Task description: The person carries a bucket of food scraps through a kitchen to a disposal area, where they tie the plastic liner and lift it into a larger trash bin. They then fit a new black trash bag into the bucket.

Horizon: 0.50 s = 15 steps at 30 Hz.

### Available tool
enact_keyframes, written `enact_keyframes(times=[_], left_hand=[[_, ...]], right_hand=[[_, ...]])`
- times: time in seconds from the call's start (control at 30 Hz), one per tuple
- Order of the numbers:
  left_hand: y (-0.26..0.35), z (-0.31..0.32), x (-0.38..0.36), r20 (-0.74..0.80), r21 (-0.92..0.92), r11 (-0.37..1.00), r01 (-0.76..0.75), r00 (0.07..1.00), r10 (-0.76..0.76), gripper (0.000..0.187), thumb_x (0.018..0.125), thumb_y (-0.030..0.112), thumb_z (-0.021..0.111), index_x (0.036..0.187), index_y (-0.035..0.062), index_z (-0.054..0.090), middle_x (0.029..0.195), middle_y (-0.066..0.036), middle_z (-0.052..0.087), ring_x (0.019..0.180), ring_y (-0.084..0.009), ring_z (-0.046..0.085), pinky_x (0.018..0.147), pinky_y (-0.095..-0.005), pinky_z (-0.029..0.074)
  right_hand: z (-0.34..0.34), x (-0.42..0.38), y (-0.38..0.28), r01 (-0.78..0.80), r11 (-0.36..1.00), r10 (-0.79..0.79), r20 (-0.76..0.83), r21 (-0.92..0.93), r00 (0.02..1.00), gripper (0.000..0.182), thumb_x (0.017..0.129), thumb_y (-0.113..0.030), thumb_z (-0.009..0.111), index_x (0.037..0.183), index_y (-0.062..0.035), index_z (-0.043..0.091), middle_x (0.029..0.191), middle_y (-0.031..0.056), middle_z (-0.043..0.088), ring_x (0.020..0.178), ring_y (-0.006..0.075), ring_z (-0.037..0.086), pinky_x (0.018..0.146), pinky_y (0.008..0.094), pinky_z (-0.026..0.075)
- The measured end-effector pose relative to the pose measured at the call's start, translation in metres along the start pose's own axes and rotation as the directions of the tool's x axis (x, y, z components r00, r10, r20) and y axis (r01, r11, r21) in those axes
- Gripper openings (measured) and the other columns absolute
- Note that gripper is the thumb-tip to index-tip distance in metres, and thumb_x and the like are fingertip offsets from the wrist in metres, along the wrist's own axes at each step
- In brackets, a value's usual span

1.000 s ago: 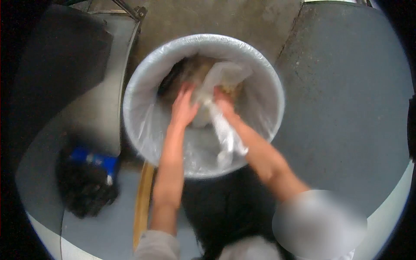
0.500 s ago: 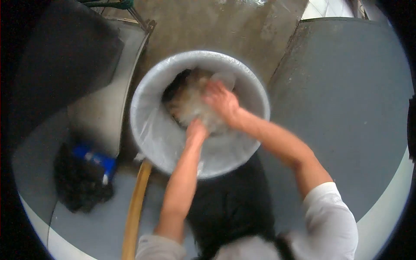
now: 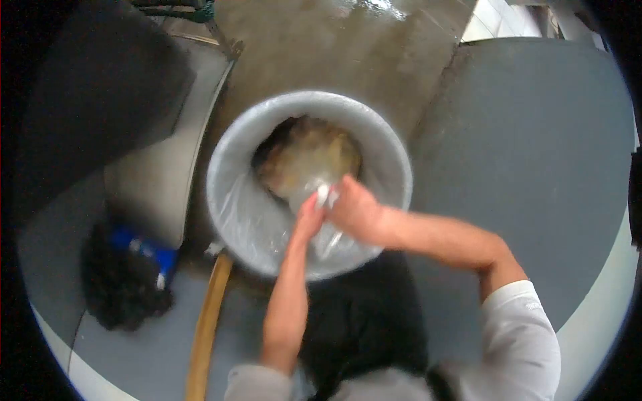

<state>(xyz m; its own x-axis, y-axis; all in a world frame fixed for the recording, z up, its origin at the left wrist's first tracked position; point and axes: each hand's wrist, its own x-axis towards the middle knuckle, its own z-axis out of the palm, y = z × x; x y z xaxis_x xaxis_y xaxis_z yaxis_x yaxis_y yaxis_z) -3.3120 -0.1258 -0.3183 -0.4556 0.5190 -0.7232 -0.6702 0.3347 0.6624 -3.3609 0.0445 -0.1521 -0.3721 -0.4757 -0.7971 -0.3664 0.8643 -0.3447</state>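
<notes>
A round bin [image 3: 234,123] with a clear plastic liner [image 3: 241,220] stands in front of me. Inside it sits a clear plastic bag [image 3: 304,160] with brownish and yellowish contents too blurred to name. My left hand [image 3: 309,217] is closed on a gathered white-looking end of the plastic bag, over the near part of the bin. Right beside it, my right hand [image 3: 358,208] is closed on the same bunched plastic. Motion blurs the fingers of both hands.
A grey surface [image 3: 508,167] lies right of the bin. To the left stand a dark panel [image 3: 100,87] and a light grey one. A yellowish wooden bar [image 3: 208,327] runs near the bin, beside a black fluffy bundle [image 3: 124,281] with a blue label. The floor [image 3: 321,53] looks wet.
Both hands have drawn together and come nearer to me, from spread over the bag's contents to pinching its gathered plastic. The brownish contents are less covered now.
</notes>
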Motion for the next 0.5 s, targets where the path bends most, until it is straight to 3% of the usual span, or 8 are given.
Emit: enact_keyframes(times=[0.03, 0.07, 0.17, 0.2, 0.23, 0.33, 0.47, 0.5], left_hand=[[-0.010, -0.002, 0.005, -0.018, -0.004, 1.000, -0.006, 1.000, 0.006, 0.047, 0.086, 0.004, 0.061, 0.133, 0.0054, 0.056, 0.121, -0.003, 0.064, 0.089, -0.0143, 0.062, 0.073, -0.0278, 0.050], [-0.023, -0.004, 0.006, -0.016, 0.241, 0.915, -0.322, 0.942, 0.336, 0.047, 0.087, 0.005, 0.062, 0.134, 0.0040, 0.054, 0.120, -0.002, 0.064, 0.095, -0.0151, 0.061, 0.077, -0.0282, 0.050], [-0.025, 0.014, -0.008, -0.041, 0.395, 0.788, -0.472, 0.848, 0.529, 0.046, 0.088, 0.013, 0.065, 0.131, 0.0043, 0.053, 0.109, -0.001, 0.064, 0.096, -0.0130, 0.060, 0.082, -0.0282, 0.047], [-0.020, 0.015, -0.015, -0.134, 0.017, 0.979, -0.202, 0.970, 0.202, 0.043, 0.087, 0.015, 0.067, 0.127, 0.0064, 0.055, 0.104, 0.000, 0.063, 0.092, -0.0115, 0.058, 0.078, -0.0276, 0.046], [-0.015, 0.017, -0.024, -0.090, -0.381, 0.917, 0.116, 0.983, -0.162, 0.040, 0.086, 0.018, 0.069, 0.123, 0.0085, 0.057, 0.099, 0.001, 0.062, 0.087, -0.0101, 0.057, 0.075, -0.0271, 0.045], [0.006, 0.016, -0.025, -0.114, -0.734, 0.676, 0.071, 0.967, -0.226, 0.020, 0.082, 0.010, 0.070, 0.098, 0.0128, 0.059, 0.080, 0.003, 0.056, 0.061, -0.0072, 0.048, 0.053, -0.0249, 0.036], [-0.006, -0.009, -0.010, -0.258, -0.653, 0.751, 0.103, 0.902, -0.347, 0.027, 0.079, 0.013, 0.072, 0.103, 0.0074, 0.061, 0.088, -0.003, 0.064, 0.068, -0.0114, 0.055, 0.059, -0.0282, 0.043], [-0.007, -0.010, -0.007, -0.468, -0.382, 0.919, 0.100, 0.837, -0.285, 0.029, 0.080, 0.015, 0.072, 0.106, 0.0057, 0.060, 0.095, -0.008, 0.066, 0.075, -0.0183, 0.061, 0.064, -0.0332, 0.046]], right_hand=[[-0.016, 0.006, 0.020, 0.067, 0.994, -0.066, -0.011, 0.085, 0.998, 0.023, 0.084, -0.023, 0.063, 0.100, -0.0129, 0.076, 0.108, 0.0073, 0.073, 0.104, 0.0237, 0.065, 0.096, 0.0374, 0.039], [-0.022, 0.023, 0.019, 0.082, 0.993, -0.081, -0.015, 0.084, 0.997, 0.023, 0.084, -0.023, 0.063, 0.100, -0.0129, 0.076, 0.108, 0.0073, 0.073, 0.104, 0.0237, 0.065, 0.096, 0.0374, 0.039], [-0.015, 0.088, 0.016, 0.252, 0.968, -0.251, 0.039, -0.015, 0.967, 0.027, 0.084, -0.026, 0.063, 0.103, -0.0123, 0.075, 0.106, 0.0062, 0.073, 0.105, 0.0255, 0.065, 0.093, 0.0410, 0.043], [0.001, 0.110, 0.025, 0.362, 0.910, -0.354, -0.075, 0.203, 0.932, 0.030, 0.083, -0.028, 0.063, 0.107, -0.0115, 0.074, 0.109, 0.0080, 0.072, 0.107, 0.0269, 0.064, 0.093, 0.0427, 0.044], [0.004, 0.128, 0.031, 0.476, 0.782, -0.433, -0.200, 0.401, 0.879, 0.035, 0.083, -0.030, 0.062, 0.110, -0.0106, 0.072, 0.112, 0.0098, 0.071, 0.109, 0.0282, 0.064, 0.093, 0.0445, 0.045], [0.025, 0.163, 0.057, 0.265, 0.663, -0.436, 0.073, 0.700, 0.897, 0.040, 0.092, -0.041, 0.055, 0.120, -0.0146, 0.067, 0.123, 0.0129, 0.065, 0.112, 0.0297, 0.062, 0.096, 0.0426, 0.047], [0.057, 0.184, 0.035, 0.168, 0.822, -0.102, -0.150, 0.545, 0.983, 0.040, 0.096, -0.043, 0.050, 0.111, -0.0110, 0.068, 0.112, 0.0191, 0.067, 0.101, 0.0385, 0.064, 0.086, 0.0473, 0.051], [0.055, 0.187, 0.028, 0.196, 0.821, -0.127, -0.162, 0.537, 0.979, 0.040, 0.096, -0.043, 0.050, 0.111, -0.0110, 0.068, 0.112, 0.0191, 0.067, 0.101, 0.0385, 0.064, 0.086, 0.0473, 0.051]])
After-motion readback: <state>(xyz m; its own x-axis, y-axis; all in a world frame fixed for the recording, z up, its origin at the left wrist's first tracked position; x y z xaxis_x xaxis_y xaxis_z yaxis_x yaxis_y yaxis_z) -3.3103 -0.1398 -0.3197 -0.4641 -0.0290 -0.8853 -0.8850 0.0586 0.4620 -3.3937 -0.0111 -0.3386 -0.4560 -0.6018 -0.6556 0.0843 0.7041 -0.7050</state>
